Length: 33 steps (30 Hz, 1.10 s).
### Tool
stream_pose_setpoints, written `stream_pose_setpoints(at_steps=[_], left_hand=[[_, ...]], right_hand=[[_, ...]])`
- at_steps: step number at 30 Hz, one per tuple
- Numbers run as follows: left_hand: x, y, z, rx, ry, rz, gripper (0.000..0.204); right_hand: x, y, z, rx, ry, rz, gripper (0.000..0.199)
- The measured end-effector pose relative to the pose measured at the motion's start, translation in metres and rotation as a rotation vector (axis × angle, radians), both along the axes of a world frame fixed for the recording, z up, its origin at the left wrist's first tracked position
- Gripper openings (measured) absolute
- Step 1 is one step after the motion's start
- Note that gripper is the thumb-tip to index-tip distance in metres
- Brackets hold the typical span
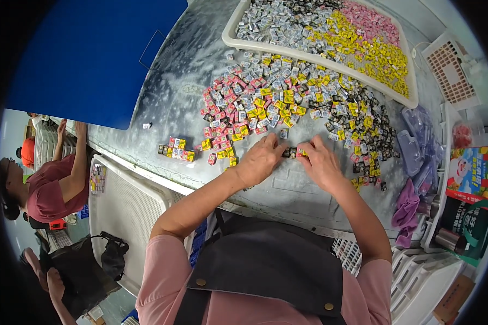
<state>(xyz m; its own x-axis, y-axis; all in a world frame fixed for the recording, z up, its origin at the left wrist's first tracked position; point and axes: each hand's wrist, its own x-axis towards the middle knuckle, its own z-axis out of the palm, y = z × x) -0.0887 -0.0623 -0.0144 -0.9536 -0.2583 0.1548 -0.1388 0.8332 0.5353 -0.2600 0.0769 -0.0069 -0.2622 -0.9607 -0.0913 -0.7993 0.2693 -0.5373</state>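
Observation:
My left hand and my right hand rest side by side on a grey worktable, fingertips pinching a short row of small wrapped candies between them, dark and pink ones. Just beyond my fingers lies a wide loose heap of small candies in pink, yellow, blue-white and black wrappers. A small lined-up block of candies sits to the left of my left hand.
A cream tray at the back holds sorted candies. A blue board lies far left. Purple bags, a white basket and printed boxes stand right. White mesh trays lean below the table; another person stands left.

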Motion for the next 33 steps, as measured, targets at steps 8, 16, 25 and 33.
stream_pose_setpoints(at_steps=[8, 16, 25, 33], left_hand=[[-0.001, -0.005, -0.003, -0.012, 0.034, -0.022, 0.038], [0.002, -0.008, -0.002, -0.003, -0.005, -0.048, 0.042], [0.006, -0.011, 0.005, 0.090, -0.008, -0.042, 0.043], [0.006, -0.009, 0.001, 0.083, -0.001, -0.048, 0.040]], right_hand=[[-0.001, -0.002, 0.004, -0.047, -0.015, 0.005, 0.024], [-0.003, -0.002, 0.003, -0.057, -0.033, 0.001, 0.024], [0.000, -0.001, 0.006, 0.012, 0.042, 0.027, 0.032], [0.006, -0.003, 0.002, 0.020, 0.145, 0.068, 0.031]])
